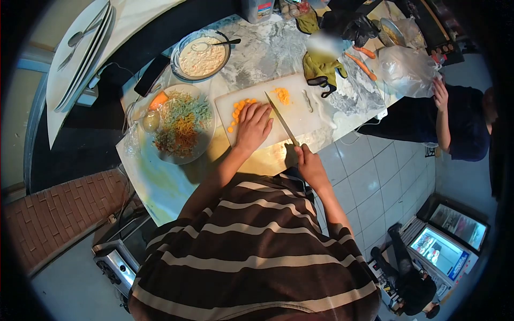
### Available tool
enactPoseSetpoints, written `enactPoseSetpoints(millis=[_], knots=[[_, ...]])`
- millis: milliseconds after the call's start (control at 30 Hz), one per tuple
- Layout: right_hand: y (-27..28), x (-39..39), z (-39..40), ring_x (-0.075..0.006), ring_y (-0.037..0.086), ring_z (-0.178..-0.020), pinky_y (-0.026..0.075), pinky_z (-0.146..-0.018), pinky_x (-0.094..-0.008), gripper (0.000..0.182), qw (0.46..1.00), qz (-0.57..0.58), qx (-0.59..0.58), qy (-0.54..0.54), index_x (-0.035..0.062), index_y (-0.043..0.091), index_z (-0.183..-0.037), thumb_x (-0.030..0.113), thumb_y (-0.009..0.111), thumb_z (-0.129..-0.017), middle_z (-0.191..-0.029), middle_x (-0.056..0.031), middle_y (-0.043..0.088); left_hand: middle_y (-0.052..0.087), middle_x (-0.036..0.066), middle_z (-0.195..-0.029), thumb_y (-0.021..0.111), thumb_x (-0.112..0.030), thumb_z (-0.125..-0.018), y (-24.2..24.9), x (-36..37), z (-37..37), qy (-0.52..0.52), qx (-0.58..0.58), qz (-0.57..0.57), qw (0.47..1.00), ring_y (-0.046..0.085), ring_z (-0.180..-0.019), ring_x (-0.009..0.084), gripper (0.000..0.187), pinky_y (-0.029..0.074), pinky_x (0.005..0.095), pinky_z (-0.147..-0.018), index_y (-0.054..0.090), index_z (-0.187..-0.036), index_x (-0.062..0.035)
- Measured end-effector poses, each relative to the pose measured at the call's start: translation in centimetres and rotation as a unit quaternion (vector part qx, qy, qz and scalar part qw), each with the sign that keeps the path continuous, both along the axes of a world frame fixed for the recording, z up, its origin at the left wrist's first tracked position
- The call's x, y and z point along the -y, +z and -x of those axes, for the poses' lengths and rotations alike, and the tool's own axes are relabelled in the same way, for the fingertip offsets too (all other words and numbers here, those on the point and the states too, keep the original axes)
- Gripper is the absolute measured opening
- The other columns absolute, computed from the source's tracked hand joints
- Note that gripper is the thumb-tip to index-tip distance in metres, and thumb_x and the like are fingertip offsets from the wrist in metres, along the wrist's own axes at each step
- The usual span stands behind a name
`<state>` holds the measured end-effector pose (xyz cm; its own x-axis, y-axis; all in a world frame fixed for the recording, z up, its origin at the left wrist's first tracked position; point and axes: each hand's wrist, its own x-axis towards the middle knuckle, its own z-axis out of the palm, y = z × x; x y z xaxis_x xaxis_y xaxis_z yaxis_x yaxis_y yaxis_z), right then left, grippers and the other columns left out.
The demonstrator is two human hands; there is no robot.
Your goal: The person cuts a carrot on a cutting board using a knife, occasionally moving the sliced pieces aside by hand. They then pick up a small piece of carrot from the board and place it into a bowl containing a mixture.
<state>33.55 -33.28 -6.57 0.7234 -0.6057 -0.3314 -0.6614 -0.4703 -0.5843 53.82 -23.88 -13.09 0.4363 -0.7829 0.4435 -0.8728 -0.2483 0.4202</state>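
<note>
A white cutting board (294, 115) lies on the marble-patterned counter. My left hand (254, 125) rests on it, fingers together and pressed down beside orange carrot pieces (235, 114); what lies under the fingers is hidden. My right hand (310, 166) is closed round the handle of a long knife (282, 120), whose blade slants over the board. Chopped orange bits (281, 96) sit near the knife tip. To the left, a large plate (207, 134) holds shredded vegetables in green, white and orange. Behind it stands a bowl (202, 56) of creamy mixture with a spoon.
Green-and-black gloves (321, 69), carrots (362, 67) and a plastic bag (407, 69) lie at the right back. A dark phone (150, 77) is left of the bowl. One person (460, 123) stands at the right; another (415, 289) is at the lower right.
</note>
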Motion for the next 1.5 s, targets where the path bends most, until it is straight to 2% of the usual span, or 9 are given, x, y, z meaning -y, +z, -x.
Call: enactPoseSetpoints(millis=[667, 967, 1167, 1233, 1267, 1333, 1367, 1433, 1500], knots=[[0.7, 0.4, -0.4, -0.0540, 0.062, -0.076, 0.050, -0.067, -0.0603, 0.040, 0.998, 0.016, -0.061, 0.012, -0.0017, 0.053, -0.101, 0.036, 0.040, -0.105, -0.076, -0.0338, 0.063, 0.062, 0.006, -0.123, 0.061, -0.018, -0.088, 0.5, 0.2, 0.1, 0.000, 0.004, 0.009, 1.000, 0.050, -0.122, 0.0260, 0.032, 0.033, 0.0456, -0.110, 0.065, -0.116, -0.0015], [-0.2, 1.1, 0.5, -0.0527, 0.057, -0.096, 0.045, -0.082, -0.0570, 0.044, 0.992, -0.114, 0.045, -0.025, -0.0018, 0.059, -0.098, 0.038, 0.041, -0.104, -0.091, -0.0312, 0.064, 0.060, 0.008, -0.124, 0.060, -0.011, -0.087, 0.3, -0.1, 0.2, 0.016, -0.017, 0.002, 1.000, 0.050, -0.123, 0.0261, 0.033, 0.030, 0.0466, -0.112, 0.061, -0.118, -0.0013], [-1.1, 0.9, 0.2, -0.0550, 0.057, -0.090, 0.045, -0.077, -0.0594, 0.044, 0.999, -0.042, -0.026, -0.014, -0.0029, 0.058, -0.102, 0.038, 0.041, -0.104, -0.091, -0.0349, 0.062, 0.060, 0.008, -0.123, 0.059, -0.012, -0.087, 0.3, 0.1, 0.2, 0.026, 0.010, 0.008, 1.000, 0.050, -0.122, 0.0252, 0.029, 0.029, 0.0485, -0.112, 0.062, -0.114, -0.0009], [-3.6, 1.4, 0.9, -0.0457, 0.063, -0.063, 0.049, -0.056, -0.0517, 0.047, 0.995, -0.007, 0.090, 0.031, 0.0004, 0.057, -0.103, 0.045, 0.040, -0.104, -0.072, -0.0269, 0.064, 0.061, 0.008, -0.121, 0.061, -0.010, -0.086, 0.3, 0.1, 0.0, 0.029, -0.005, 0.024, 0.999, 0.051, -0.121, 0.0267, 0.031, 0.030, 0.0463, -0.111, 0.062, -0.117, -0.0036], [-2.0, 1.9, 0.5, -0.0457, 0.063, -0.063, 0.049, -0.056, -0.0517, 0.047, 0.995, -0.006, 0.092, 0.032, 0.0004, 0.057, -0.103, 0.045, 0.040, -0.104, -0.072, -0.0269, 0.064, 0.061, 0.008, -0.121, 0.061, -0.010, -0.086, 0.4, 0.1, -0.1, 0.030, -0.003, 0.025, 0.999, 0.051, -0.121, 0.0267, 0.031, 0.030, 0.0463, -0.111, 0.062, -0.117, -0.0036], [1.0, 3.2, -0.1, -0.0181, 0.046, -0.038, 0.037, -0.034, -0.0330, 0.048, 0.910, -0.394, -0.078, -0.108, 0.0082, 0.053, -0.096, 0.055, 0.041, -0.102, -0.055, -0.0060, 0.051, 0.062, 0.009, -0.117, 0.064, -0.006, -0.085, 0.7, -0.3, -0.1, 0.053, -0.101, 0.085, 0.990, 0.053, -0.115, 0.0291, 0.031, 0.037, 0.0425, -0.103, 0.063, -0.116, -0.0048], [1.1, 3.5, 0.1, -0.0181, 0.046, -0.038, 0.037, -0.034, -0.0330, 0.048, 0.910, -0.393, -0.077, -0.104, 0.0082, 0.053, -0.096, 0.055, 0.041, -0.102, -0.055, -0.0060, 0.051, 0.062, 0.009, -0.117, 0.064, -0.006, -0.085, 0.8, -0.4, -0.2, 0.056, -0.099, 0.086, 0.990, 0.053, -0.115, 0.0291, 0.031, 0.037, 0.0425, -0.103, 0.063, -0.116, -0.0048], [1.4, 3.8, 1.0, -0.0016, 0.024, -0.040, 0.018, -0.032, -0.0190, 0.050, 0.815, -0.558, -0.026, -0.153, 0.0145, 0.046, -0.088, 0.063, 0.041, -0.099, -0.056, 0.0066, 0.032, 0.063, 0.009, -0.111, 0.066, -0.002, -0.085, 1.3, -0.5, -0.5, 0.065, -0.103, 0.137, 0.983, 0.058, -0.104, 0.0275, 0.030, 0.046, 0.0363, -0.089, 0.063, -0.115, -0.0049], [2.0, 4.1, 1.4, -0.0018, 0.023, -0.039, 0.018, -0.032, -0.0196, 0.050, 0.794, -0.589, -0.017, -0.147, 0.0146, 0.043, -0.087, 0.063, 0.042, -0.099, -0.056, 0.0064, 0.032, 0.064, 0.009, -0.108, 0.066, -0.003, -0.086, 2.2, -0.4, -0.2, 0.085, -0.201, 0.133, 0.967, 0.060, -0.100, 0.0255, 0.029, 0.047, 0.0340, -0.085, 0.062, -0.115, -0.0043]])
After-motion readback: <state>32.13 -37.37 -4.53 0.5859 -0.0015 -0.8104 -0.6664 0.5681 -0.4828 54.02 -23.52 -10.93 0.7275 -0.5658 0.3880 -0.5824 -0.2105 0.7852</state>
